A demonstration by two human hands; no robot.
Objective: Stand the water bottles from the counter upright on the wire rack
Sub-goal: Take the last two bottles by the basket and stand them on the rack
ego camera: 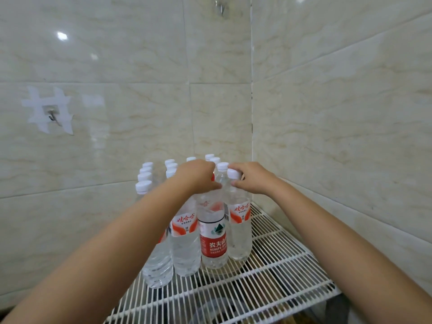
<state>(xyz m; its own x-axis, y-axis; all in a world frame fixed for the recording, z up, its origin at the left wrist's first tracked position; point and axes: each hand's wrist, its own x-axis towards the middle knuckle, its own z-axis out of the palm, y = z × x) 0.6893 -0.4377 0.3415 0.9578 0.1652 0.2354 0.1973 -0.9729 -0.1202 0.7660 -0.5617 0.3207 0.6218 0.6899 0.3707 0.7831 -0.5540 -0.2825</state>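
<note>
Both arms reach in over the wire rack (268, 274), which sits tight in the tiled corner. The right hand (251, 178) curls its grip around the neck of the white-capped bottle (239, 230), thumb under the cap, and that bottle stands upright at the right end of the front row. The left hand (198, 176) closes its grip over the top of the red-labelled bottle (214, 244) just left of it, hiding the cap. Further left along that front row stand two more bottles, and behind them the other bottles (146, 176) stand upright in rows toward the wall (117, 66).
</note>
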